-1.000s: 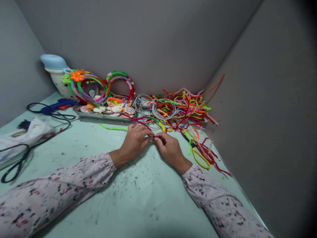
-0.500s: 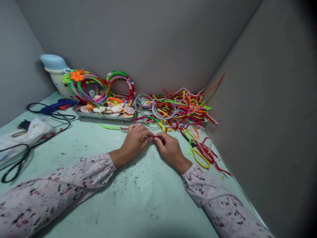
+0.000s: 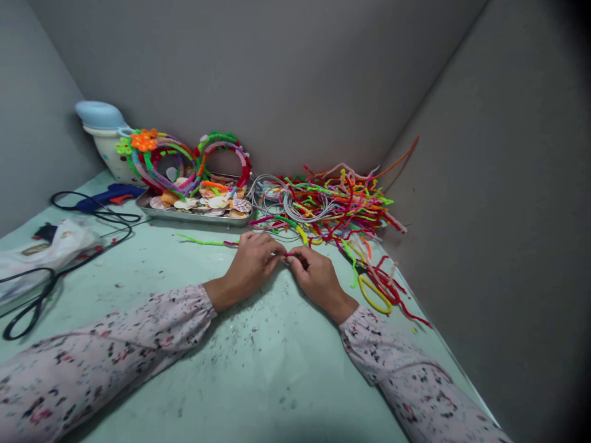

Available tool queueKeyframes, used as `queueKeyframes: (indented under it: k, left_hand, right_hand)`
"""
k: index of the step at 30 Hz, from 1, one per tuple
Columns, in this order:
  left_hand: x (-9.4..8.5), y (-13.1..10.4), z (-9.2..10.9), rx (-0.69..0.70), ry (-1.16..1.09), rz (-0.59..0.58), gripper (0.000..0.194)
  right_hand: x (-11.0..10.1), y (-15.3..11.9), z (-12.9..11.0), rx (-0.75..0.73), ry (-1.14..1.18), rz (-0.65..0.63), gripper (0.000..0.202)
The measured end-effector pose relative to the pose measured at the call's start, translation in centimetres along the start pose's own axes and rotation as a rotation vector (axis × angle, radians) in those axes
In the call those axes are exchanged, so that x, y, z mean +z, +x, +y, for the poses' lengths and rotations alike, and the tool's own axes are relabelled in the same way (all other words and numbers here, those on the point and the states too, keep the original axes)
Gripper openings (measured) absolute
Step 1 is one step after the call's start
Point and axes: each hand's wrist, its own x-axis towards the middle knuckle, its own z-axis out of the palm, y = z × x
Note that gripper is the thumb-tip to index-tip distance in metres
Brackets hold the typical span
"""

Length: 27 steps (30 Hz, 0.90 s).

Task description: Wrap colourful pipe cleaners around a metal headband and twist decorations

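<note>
Over the table, my left hand [image 3: 255,263] and my right hand [image 3: 317,278] meet fingertip to fingertip. Both pinch a dark pink pipe cleaner [image 3: 289,254], of which only a short bit shows between the fingers. From behind my left hand a lime-green strand with a dark red stretch [image 3: 203,242] sticks out to the left; whether it joins the pinched piece is hidden. Just beyond the hands lies a pink, green and yellow wrapped band [image 3: 289,223]. Right of my right hand are scissors with yellow handles [image 3: 376,296], partly under red pipe cleaners [image 3: 392,286].
A metal tray [image 3: 184,215] holds shells and several wrapped headbands [image 3: 224,144]. Wire coils [image 3: 307,209] and a heap of pipe cleaners [image 3: 351,191] sit at the back. A blue glue gun [image 3: 108,195], black cord [image 3: 60,277], plastic bag [image 3: 69,243] and blue-lidded container [image 3: 108,144] are left.
The lime-green strand's free end has swung slightly further left and up. Both hands keep almost the same place and pinch.
</note>
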Motion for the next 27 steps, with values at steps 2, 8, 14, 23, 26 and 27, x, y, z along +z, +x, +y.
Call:
queueKeyframes:
  k: [2,8,14,23,26,27]
  left_hand:
    - [-0.02,0.0,0.01,0.0,-0.002,0.005,0.008]
    - [-0.12,-0.07,0.1,-0.006,0.019,-0.019,0.012]
    - [-0.22,-0.07,0.25,0.0,0.044,-0.059,0.015]
    - [-0.17,-0.07,0.31,-0.013,0.014,-0.026,0.013]
    - [-0.13,-0.09,0.3,-0.005,0.034,-0.03,0.012]
    - [-0.14,-0.08,0.3,-0.001,0.046,-0.034,0.012]
  right_hand:
    - [-0.05,0.02,-0.03,-0.001,0.0,-0.001,0.014]
    - [-0.16,0.06,-0.09,-0.004,0.001,-0.003,0.014]
    - [-0.12,-0.06,-0.07,-0.012,-0.009,-0.016,0.014]
    - [-0.06,-0.03,0.02,-0.006,0.001,-0.002,0.015]
    - [-0.03,-0.02,0.07,-0.008,-0.002,-0.004,0.015]
    - [-0.02,-0.02,0.09,-0.01,-0.002,-0.007,0.015]
